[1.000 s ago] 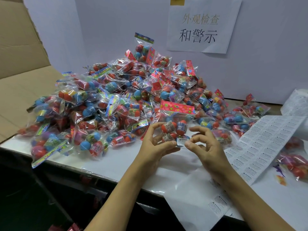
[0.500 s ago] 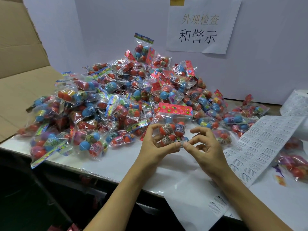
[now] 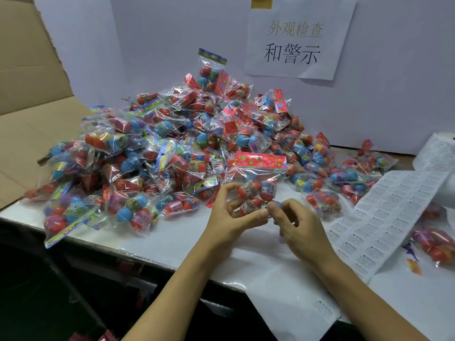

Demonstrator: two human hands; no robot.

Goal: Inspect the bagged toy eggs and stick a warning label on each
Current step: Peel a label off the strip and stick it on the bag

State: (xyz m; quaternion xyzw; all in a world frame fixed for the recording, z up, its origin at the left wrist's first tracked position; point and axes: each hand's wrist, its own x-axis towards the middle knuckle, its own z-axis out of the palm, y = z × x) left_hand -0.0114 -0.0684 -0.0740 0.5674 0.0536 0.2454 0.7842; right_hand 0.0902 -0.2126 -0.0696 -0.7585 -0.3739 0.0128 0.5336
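Your left hand [image 3: 230,215] grips the bagged eggs [image 3: 256,190]; your right hand [image 3: 299,226] pinches the warning label [image 3: 266,207] against its lower edge.

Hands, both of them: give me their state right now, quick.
Left hand: holds the clear plastic bag of red toy eggs.
Right hand: fingertips pinch a small white warning label against that bag's lower edge.

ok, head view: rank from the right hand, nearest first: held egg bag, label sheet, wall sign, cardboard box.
1. held egg bag: at the right hand fingertips, also gripped by the left hand.
2. label sheet: just to its right on the table.
3. wall sign: up behind the pile.
4. cardboard box: far left.
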